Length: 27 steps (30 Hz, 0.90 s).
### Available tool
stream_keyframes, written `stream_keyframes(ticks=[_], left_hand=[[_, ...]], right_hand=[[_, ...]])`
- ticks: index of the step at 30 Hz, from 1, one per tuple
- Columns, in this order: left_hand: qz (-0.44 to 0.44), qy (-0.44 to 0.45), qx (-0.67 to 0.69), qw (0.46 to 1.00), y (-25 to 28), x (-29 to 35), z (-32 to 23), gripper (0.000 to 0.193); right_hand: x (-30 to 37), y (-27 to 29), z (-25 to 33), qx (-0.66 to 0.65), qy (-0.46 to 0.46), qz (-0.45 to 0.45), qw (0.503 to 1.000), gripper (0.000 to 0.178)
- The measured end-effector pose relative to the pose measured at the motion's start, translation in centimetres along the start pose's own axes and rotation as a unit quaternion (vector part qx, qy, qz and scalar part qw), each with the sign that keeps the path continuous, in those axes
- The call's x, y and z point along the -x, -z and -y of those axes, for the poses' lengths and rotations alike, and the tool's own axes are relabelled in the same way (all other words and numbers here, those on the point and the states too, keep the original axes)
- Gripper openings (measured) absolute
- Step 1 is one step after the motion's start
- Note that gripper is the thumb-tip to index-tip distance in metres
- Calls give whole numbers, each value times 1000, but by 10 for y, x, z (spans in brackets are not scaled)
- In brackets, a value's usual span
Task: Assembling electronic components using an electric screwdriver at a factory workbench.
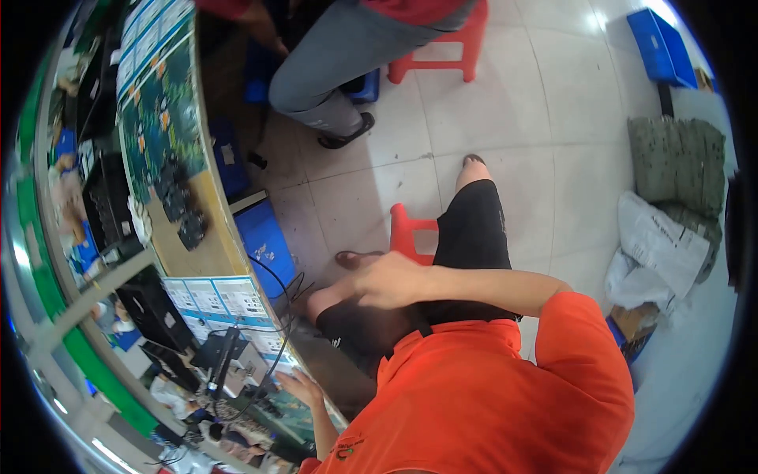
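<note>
**Hand placement beside a cabled device at the counter edge**

Seated worker at a counter (219, 225), viewed from the head. The left hand (300, 387) lies at the counter's near edge, its grip spread with fingers extended and no object visible within it; whether the palm touches the edge is unclear. The right hand (387, 280) hangs over the lap in front of the knee, fingers curled and blurred; one cannot tell whether its grip encloses anything.

Nearest the left hand, a long black device (224, 359) sits on the counter, tilted beside a pale box (249, 371). A dark cable (290, 328) loops past the counter edge toward the knees. Printed sheets (217, 297) cover the surface just beyond, and a cluster of black parts (192, 229) occupies the bare wood farther along. A blue bin (264, 241) stands below the counter.

For sound handling, the left hand would best steady the device by its body, not by its lead. The right forearm should probably pass above the cable loop, since a snag could drag the device toward the edge. Slack is better gathered onto the counter, away from the knees.
</note>
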<state>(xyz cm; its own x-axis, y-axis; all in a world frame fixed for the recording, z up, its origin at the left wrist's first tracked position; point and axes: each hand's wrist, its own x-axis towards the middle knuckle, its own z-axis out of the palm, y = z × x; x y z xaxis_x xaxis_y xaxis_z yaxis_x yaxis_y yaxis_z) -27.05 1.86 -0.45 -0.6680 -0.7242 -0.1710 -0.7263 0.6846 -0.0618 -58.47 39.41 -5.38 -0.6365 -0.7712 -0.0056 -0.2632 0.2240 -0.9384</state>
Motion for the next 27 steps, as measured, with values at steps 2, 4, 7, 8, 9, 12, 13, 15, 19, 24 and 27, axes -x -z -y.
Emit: stream_keyframes(ticks=[2,4,7,8,9,12,13,15,19,24,27], left_hand=[[99,44,5,994,12,10,-1,80],[147,49,-39,987,29,32,-9,78],[306,121,-83,941,57,71,-104,64],[305,104,-96,942,78,69,-133,64],[309,89,-104,941,100,72,-159,64],[327,39,-127,935,152,77,-230,62],[335,26,-131,933,165,81,-250,61],[351,0,-130,927,186,89,-294,60],[385,-68,-92,916,176,92,-417,58],[427,-143,-56,891,182,74,-555,55],[459,-189,-24,868,164,56,-660,53]], right_hand=[[44,47,-4,6,-73,-2,997,21],[89,86,-7,32,-190,2,981,25],[166,132,-10,45,-242,-76,966,25],[187,138,-17,23,-246,-156,956,21],[205,157,-12,17,-251,-170,953,21],[259,199,-11,-34,-332,-251,909,23],[278,204,-10,-34,-337,-261,904,23],[309,222,-6,-25,-409,-299,862,23],[346,267,1,-9,-411,-355,840,24],[360,382,-10,-37,-428,-429,794,25],[362,456,-37,-22,-442,-449,776,29]])
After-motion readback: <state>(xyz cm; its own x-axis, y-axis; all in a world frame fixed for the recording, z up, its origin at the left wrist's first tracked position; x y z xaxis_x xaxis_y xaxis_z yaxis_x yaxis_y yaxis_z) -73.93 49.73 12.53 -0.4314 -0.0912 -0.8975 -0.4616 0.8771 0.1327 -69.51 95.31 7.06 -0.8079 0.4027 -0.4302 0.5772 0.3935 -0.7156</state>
